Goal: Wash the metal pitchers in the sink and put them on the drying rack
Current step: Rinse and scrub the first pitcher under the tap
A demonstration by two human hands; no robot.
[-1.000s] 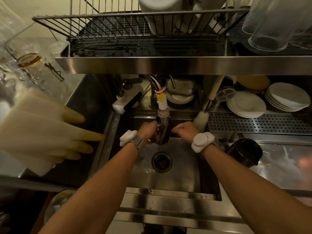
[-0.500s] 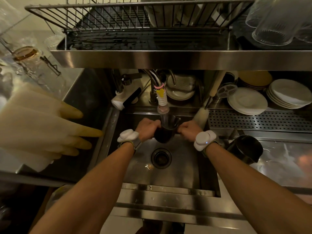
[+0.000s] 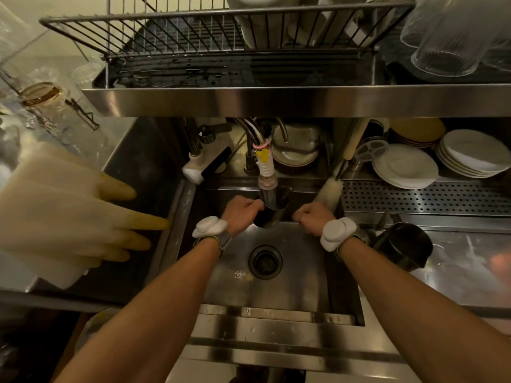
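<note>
I read the sink (image 3: 290,283) as brushed steel, wet and dull-glossy | pitcher (image 3: 272,214) polished dark metal | drying rack (image 3: 171,31) thin metal wire | rubber gloves (image 3: 69,217) matt, yellowed | plates (image 3: 405,165) glazed white ceramic | glasses (image 3: 453,34) clear.

This is the dishwashing corner of a working kitchen, likely a café or restaurant. A deep stainless-steel sink (image 3: 290,275) is sunk into a steel table (image 3: 467,275), with a hose-tipped faucet (image 3: 266,170) over it. Above runs a steel shelf carrying a wire drying rack (image 3: 177,31) and upturned glasses (image 3: 453,37). Under that shelf stand stacks of white plates (image 3: 405,165) on a perforated drain panel (image 3: 425,199). Rubber gloves (image 3: 69,217) hang at the left, and a metal pitcher (image 3: 401,246) waits beside the basin.
</note>
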